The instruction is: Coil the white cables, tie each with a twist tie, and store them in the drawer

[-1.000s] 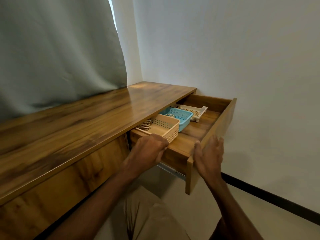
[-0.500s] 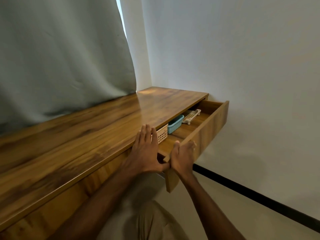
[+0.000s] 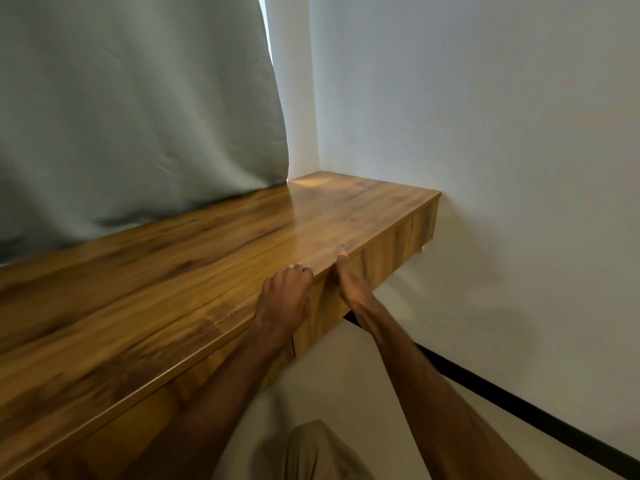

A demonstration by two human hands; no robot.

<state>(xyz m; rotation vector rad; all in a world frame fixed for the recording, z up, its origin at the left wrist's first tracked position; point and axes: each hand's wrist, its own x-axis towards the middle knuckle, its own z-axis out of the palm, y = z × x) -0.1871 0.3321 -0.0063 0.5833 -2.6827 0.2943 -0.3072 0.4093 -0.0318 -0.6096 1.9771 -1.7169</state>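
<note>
The wooden drawer (image 3: 391, 252) sits closed, its front flush under the desk top (image 3: 225, 247). My right hand (image 3: 348, 282) presses flat against the drawer front, fingers straight and pointing up to the desk edge. My left hand (image 3: 284, 299) is at the desk's front edge beside it, at the drawer's left end, with its fingers curled and nothing in them. No white cables, twist ties or baskets are visible; the drawer's inside is hidden.
A grey curtain (image 3: 138, 116) hangs behind the desk on the left. A white wall (image 3: 485, 150) stands against the desk's right end, with a black baseboard (image 3: 502, 400) along the floor. My knee (image 3: 318, 452) shows below.
The drawer went from open with baskets showing to fully closed. Both hands moved forward with it, and my left hand came off the desk top and curled at the edge.
</note>
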